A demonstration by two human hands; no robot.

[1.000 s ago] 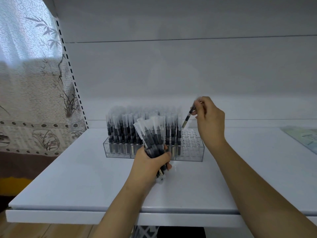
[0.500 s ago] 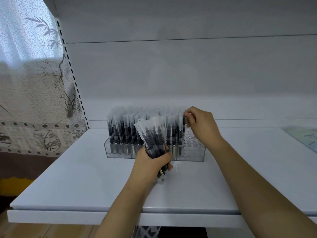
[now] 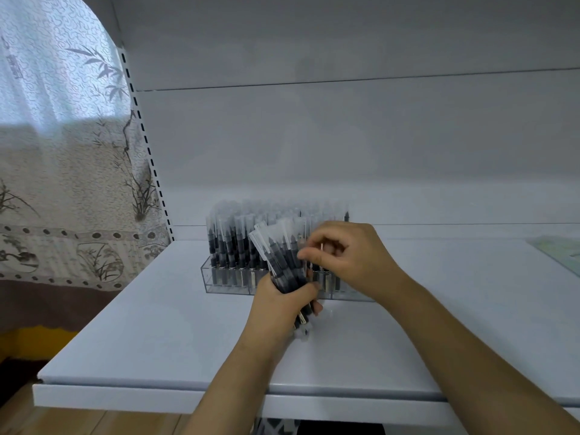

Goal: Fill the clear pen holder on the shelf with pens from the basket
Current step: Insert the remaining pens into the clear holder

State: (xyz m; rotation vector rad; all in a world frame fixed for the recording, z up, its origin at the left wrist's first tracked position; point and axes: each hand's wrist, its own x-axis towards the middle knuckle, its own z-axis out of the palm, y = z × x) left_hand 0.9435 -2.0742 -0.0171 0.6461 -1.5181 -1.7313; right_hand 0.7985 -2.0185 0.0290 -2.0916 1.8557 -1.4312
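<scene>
Clear pen holder [image 3: 226, 279], hands [image 3: 282, 304] gripping pens [image 3: 279, 259]

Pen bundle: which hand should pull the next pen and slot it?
Right. The right hand is already at the bundle tops, fingers curled; the left hand grips the bundle, near the holder.

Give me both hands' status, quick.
Left hand: grips a bundle of wrapped pens.
Right hand: fingers curled at the bundle's top; whether it pinches a pen cannot be told.

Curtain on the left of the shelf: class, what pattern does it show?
The pale lace curtain shows grey bamboo and orchid plants, seen in the head view.
</scene>
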